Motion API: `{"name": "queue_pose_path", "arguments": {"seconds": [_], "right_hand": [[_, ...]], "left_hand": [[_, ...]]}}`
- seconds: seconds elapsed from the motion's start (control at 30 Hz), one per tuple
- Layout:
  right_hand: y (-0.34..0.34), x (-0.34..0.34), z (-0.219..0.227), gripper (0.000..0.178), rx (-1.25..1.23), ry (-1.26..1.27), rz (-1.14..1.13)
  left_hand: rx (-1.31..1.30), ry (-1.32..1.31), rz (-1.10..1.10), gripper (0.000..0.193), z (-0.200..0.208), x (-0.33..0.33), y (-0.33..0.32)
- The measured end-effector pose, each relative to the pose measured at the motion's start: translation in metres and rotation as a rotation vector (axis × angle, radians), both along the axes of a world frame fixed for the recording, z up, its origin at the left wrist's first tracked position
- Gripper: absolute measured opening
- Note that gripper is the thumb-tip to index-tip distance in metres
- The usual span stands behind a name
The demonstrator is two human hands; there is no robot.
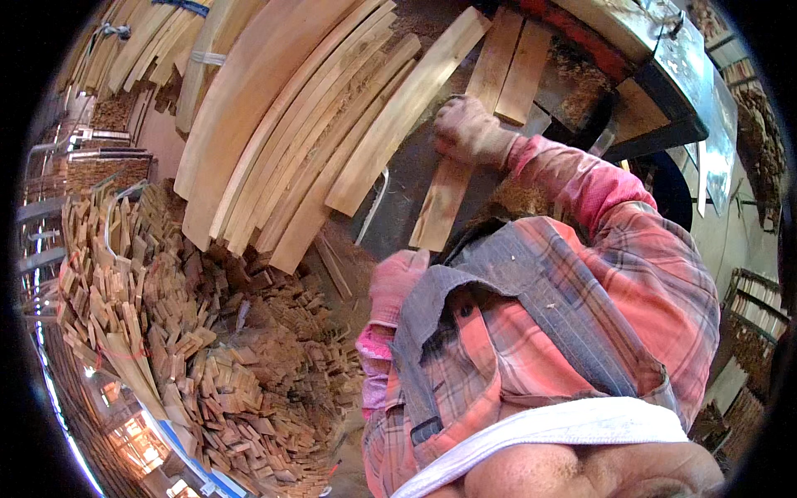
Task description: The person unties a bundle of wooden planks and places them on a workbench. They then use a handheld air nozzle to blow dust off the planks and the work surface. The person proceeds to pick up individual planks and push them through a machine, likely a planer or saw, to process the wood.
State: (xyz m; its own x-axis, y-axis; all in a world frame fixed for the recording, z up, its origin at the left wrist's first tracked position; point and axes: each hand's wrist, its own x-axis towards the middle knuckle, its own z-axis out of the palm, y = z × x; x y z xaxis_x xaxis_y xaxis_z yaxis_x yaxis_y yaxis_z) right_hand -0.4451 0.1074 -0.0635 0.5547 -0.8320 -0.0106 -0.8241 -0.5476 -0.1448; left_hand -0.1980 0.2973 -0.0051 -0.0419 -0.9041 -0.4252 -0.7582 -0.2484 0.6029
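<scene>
So from the head view, the right hand has its fingers curled in over a narrow board, but the fingertips are tucked out of sight, so no telling if it's really gripping or just pressing down. That board runs down and left from under the hand, angled toward the person's body, and whether it's one piece with the pale board above is hard to say since the hand covers the join. The left hand is down by the board's lower end; most of its fingers are hidden or blurry, so can't tell how open it is, or if it's touching anything. Left of the board there's a dark surface, then a row of long planks, a few cut off by the top edge. A big heap of wood scraps sits lower left, too jumbled to pick out single pieces. The plaid shirt and grey apron block whatever's below, and the metal-topped desk upper right is partly cropped.
</scene>
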Motion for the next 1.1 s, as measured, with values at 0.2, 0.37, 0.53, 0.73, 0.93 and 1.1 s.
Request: {"name": "queue_pose_path", "arguments": {"seconds": [0.2,0.37,0.53,0.73,0.93,1.1], "right_hand": [[-0.03,-0.058,0.005,0.032,-0.101,0.072,-0.112],[-0.042,-0.07,0.007,0.037,-0.058,0.142,-0.127],[-0.06,-0.11,-0.007,0.034,-0.174,0.144,-0.221],[-0.021,-0.057,0.032,0.024,-0.275,-0.228,-0.046],[-0.029,0.008,-0.017,0.019,-0.149,0.065,-0.092],[-0.098,-0.027,-0.063,0.027,-0.141,0.081,-0.001]], "left_hand": [[-0.516,-0.585,-0.002,0.055,0.029,-0.006,-0.086],[-0.417,-0.878,0.028,0.06,-0.011,0.006,-0.111],[-0.222,-0.601,-0.151,0.046,0.012,-0.009,-0.095],[0.118,0.584,0.215,0.035,-0.011,-0.033,-0.068],[-0.412,-0.16,0.036,0.041,0.004,-0.025,-0.071],[-0.604,-0.303,0.864,0.049,0.008,0.133,-0.031]]}}
